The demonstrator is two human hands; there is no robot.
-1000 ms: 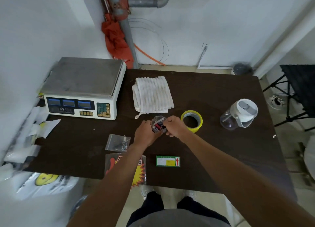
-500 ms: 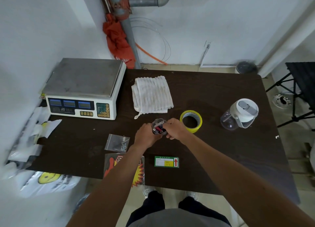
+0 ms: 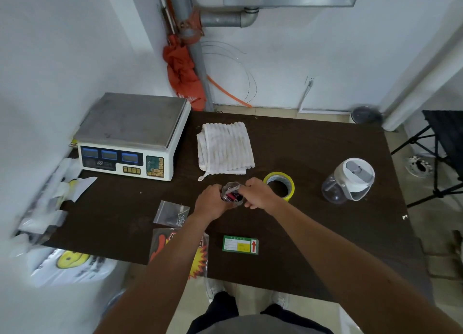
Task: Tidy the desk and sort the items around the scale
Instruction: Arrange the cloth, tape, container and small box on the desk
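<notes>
Little has moved since the earlier frames: both hands stay together over the middle of the dark counter (image 3: 313,223), and only the view has tipped up a touch, showing more of the grey pipe (image 3: 226,19) on the wall; the left hand (image 3: 210,204) and right hand (image 3: 258,194) each keep a clenched grip on a small clear bag (image 3: 232,194) holding red and dark bits, pinched between them just above the surface; the scale (image 3: 130,138) sits at the far left corner against the wall, its steel pan bare; a folded white towel (image 3: 225,149) lies just beside it to the right, near the hands; a yellow tape roll (image 3: 279,184) lies flat just beside the right hand, partly hidden by the knuckles; a clear jug with a white lid (image 3: 349,180) lies tipped on its side well to the right; a small zip bag of screws (image 3: 172,213) lies near the left wrist, and below it a red and yellow packet (image 3: 199,261) is partly covered by the left forearm; a green label card (image 3: 240,244) lies flat between the two forearms; loose white plastic bags (image 3: 62,190) crowd the counter's left edge; an orange cloth (image 3: 183,75) hangs by the pipe behind the scale.
</notes>
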